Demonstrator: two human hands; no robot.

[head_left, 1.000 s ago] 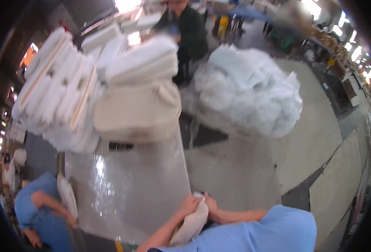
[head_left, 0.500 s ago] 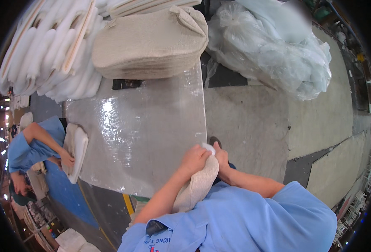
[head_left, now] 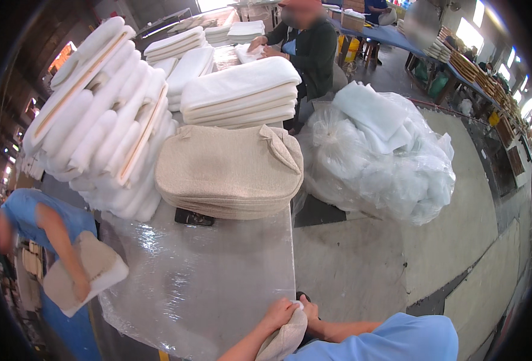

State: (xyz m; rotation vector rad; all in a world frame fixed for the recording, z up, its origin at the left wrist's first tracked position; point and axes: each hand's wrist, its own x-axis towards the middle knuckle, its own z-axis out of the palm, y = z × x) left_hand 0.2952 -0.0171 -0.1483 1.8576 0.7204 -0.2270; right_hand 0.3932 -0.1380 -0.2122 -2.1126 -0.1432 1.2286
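Note:
At the near edge of the table, my left hand is closed on a beige cushion cover with a bit of white padding showing at its top end. My right hand grips the same end from the other side, close against the left. The lower part of the cover runs down between my forearms and leaves the picture. Ahead on the table lies a stack of beige cushions or covers, with a small black object partly under its near edge.
White pads pile high at the left, and folded white pads lie behind the beige stack. A clear plastic bag of white stuffing stands right of the table. Co-workers handle pads at the left and far side.
My view has tilted up, so the far side shows and my hands sit lower in the picture. Both still grip the cover. The co-worker at left has tilted their pad flatter.

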